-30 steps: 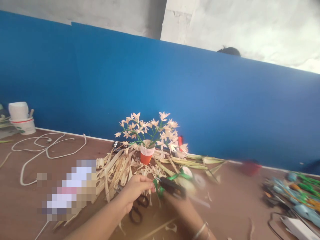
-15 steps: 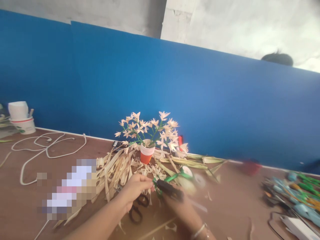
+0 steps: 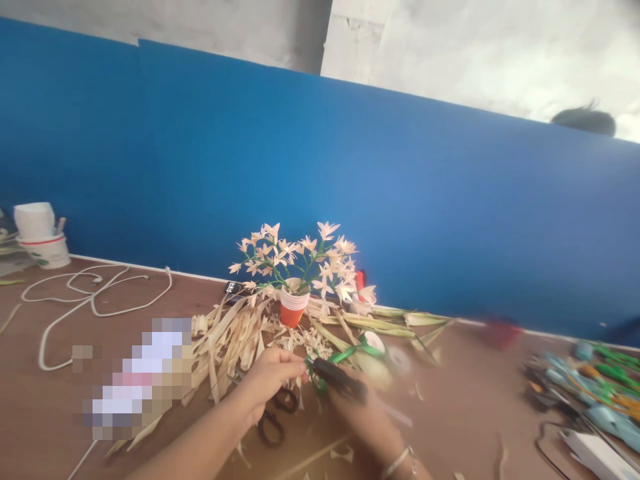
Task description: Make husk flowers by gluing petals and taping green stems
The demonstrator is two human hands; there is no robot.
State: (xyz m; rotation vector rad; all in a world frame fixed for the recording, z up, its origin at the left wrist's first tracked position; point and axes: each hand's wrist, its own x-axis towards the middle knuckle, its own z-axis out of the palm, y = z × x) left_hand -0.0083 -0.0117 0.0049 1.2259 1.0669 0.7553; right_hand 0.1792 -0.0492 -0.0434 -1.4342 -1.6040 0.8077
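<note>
My left hand is closed in a pinch on green tape, with the pinched end partly hidden. My right hand, blurred, is wrapped round a black-handled tool whose small tip points at my left fingertips; its exact kind is unclear. The tape trails behind the tool from a roll. Dark-handled scissors lie under my left wrist. Behind my hands stands an orange-and-white paper cup bearing green stems with pale husk flowers.
Dried husk strips spread around the cup. A white cable and stacked white containers are at left. Green, blue and orange items heap at right, beside a white box. A blue partition borders the table; a person's hair shows above it.
Both hands hold almost the same pose, with the tool tip shifted only slightly beside my left fingertips. The person's hair beyond the partition has moved to the right.
</note>
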